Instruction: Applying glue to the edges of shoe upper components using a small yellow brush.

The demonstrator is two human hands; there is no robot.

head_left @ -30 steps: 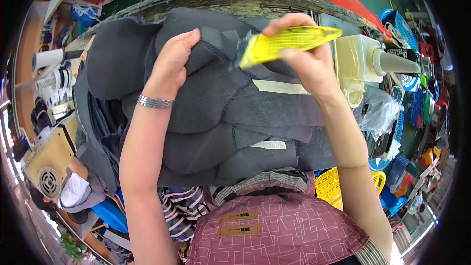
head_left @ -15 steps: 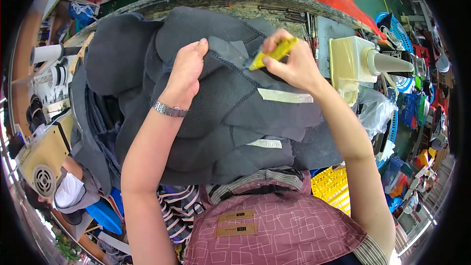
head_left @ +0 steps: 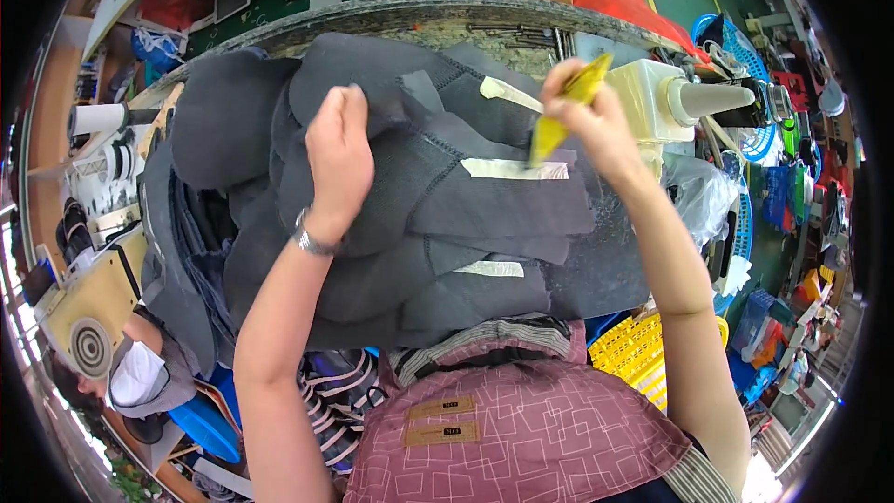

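A pile of dark grey fabric panels [head_left: 503, 205] with stitched seams covers the worktable. My left hand [head_left: 342, 154] is closed at a panel's edge on the upper left of the pile, its fingertips pinching the dark cloth, which is blurred there. My right hand [head_left: 596, 121] grips a yellow-handled tool [head_left: 551, 138]. Its greyish tip is smeared by motion, so its kind is unclear. That tip hangs at a pale strip [head_left: 512, 169] on a panel. Another pale strip [head_left: 510, 93] lies above it, and a third pale strip [head_left: 494, 269] is nearer me.
At the right stands a pale yellow container [head_left: 643, 98] with a grey nozzle, beside a clear plastic bag [head_left: 698, 200]. Slim metal tools [head_left: 521, 35] lie along the far edge. A yellow basket [head_left: 629, 349] is near my right elbow. Another person [head_left: 154, 368] sits at the left.
My right hand has lifted the yellow tool off the seam and moved right. My left hand has shifted left and down a little. The upper pale strip has come into view.
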